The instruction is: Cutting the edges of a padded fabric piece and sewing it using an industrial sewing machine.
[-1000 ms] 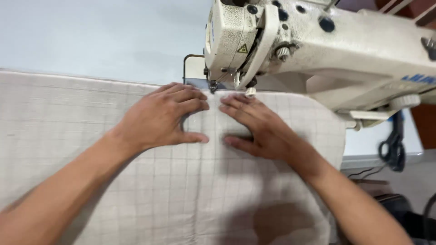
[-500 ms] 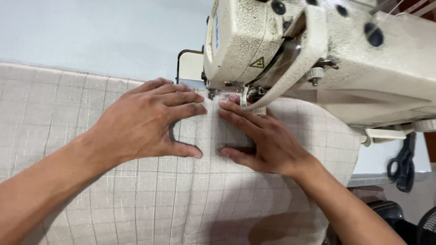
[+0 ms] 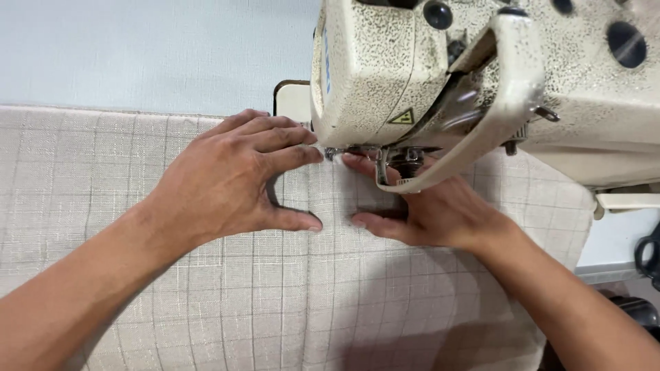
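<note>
A beige checked fabric (image 3: 289, 302) lies spread over the sewing table. My left hand (image 3: 234, 178) presses flat on it, fingers spread and pointing right toward the needle area. My right hand (image 3: 433, 209) also lies flat on the cloth, its fingertips partly hidden under the head of the cream sewing machine (image 3: 481, 75). The presser foot (image 3: 405, 165) sits just above my right hand's fingers. A fold line in the fabric runs down between my two thumbs.
The pale blue table top (image 3: 137, 55) shows beyond the fabric. A small cream plate (image 3: 292, 99) stands behind the machine head. Black scissors (image 3: 646, 254) hang at the right edge.
The view has closed in on the machine head. Both hands stayed flat on the fabric and slid slightly toward the needle, the right fingertips now under the machine.
</note>
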